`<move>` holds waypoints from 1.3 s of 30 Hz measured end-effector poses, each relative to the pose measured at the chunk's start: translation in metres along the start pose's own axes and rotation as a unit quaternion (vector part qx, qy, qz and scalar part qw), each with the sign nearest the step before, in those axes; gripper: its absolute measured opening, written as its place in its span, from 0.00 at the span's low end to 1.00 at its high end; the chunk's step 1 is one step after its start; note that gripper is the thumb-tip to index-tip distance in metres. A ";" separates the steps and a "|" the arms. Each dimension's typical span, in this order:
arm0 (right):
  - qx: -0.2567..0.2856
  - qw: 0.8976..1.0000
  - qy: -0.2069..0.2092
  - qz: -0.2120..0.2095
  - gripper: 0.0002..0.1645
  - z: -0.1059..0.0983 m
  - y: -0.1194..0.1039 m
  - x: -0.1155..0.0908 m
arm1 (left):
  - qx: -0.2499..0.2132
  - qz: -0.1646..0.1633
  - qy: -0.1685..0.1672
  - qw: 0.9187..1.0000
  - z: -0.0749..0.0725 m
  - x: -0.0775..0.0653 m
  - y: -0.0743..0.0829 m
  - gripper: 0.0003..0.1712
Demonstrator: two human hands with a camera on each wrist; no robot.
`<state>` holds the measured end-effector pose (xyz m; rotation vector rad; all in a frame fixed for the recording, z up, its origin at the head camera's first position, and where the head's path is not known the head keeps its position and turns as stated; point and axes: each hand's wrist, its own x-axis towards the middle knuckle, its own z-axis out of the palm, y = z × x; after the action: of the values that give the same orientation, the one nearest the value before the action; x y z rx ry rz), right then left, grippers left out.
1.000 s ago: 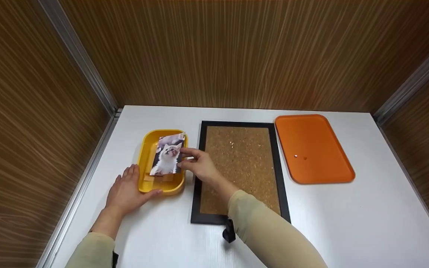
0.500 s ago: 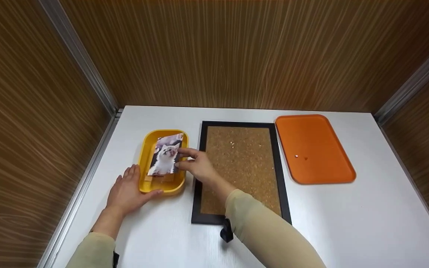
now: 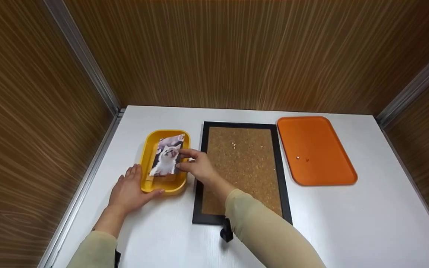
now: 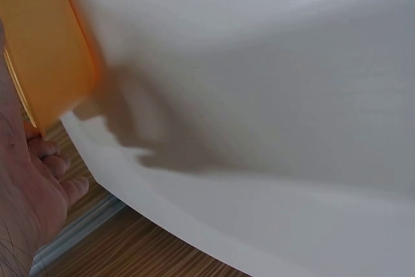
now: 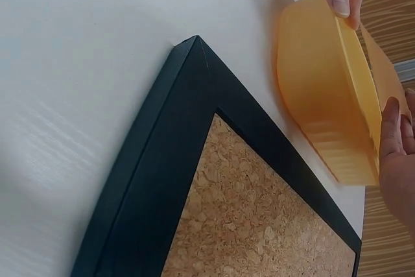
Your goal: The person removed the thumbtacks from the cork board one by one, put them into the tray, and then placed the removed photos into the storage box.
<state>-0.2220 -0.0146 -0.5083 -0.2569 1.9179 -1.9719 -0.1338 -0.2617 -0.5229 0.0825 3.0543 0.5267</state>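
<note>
A glossy photo of a white kitten (image 3: 167,157) is held over the yellow tub (image 3: 147,149) on the left of the table. My right hand (image 3: 199,165) pinches its right edge between thumb and fingers. In the right wrist view the plain back of the photo (image 5: 384,63) shows above the tub's rim. My left hand (image 3: 129,190) rests against the tub's near left corner, fingers extended along the left side and thumb spread along the front. Under the photo, a tan flat piece (image 3: 160,178) lies in the tub, mostly hidden.
A black-framed cork board (image 3: 242,171) lies mid-table beneath my right forearm, with small golden bits (image 3: 234,145) on it. To its right is an orange tray (image 3: 318,149) with a small shiny piece (image 3: 298,158). Wood-grain panels (image 3: 237,56) wall in the table.
The photo has shifted slightly left over the tub, together with my right hand. My left hand stays at the tub's corner. The head view has moved a little.
</note>
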 end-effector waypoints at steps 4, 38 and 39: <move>-0.001 1.000 0.000 0.006 0.32 0.000 -0.001 -0.001 | -0.002 0.003 0.000 1.000 0.001 0.002 -0.001 0.75; -0.041 0.999 -0.028 -0.002 0.37 -0.013 -0.007 -0.004 | -0.012 -0.002 -0.015 1.000 0.002 0.004 -0.004 0.77; -0.038 0.999 -0.028 -0.004 0.37 -0.014 -0.007 -0.004 | -0.010 -0.003 -0.016 1.000 0.001 0.004 -0.005 0.77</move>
<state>-0.2247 -0.0005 -0.5020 -0.3391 1.9622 -1.8783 -0.1384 -0.2655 -0.5254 0.0799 3.0166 0.5500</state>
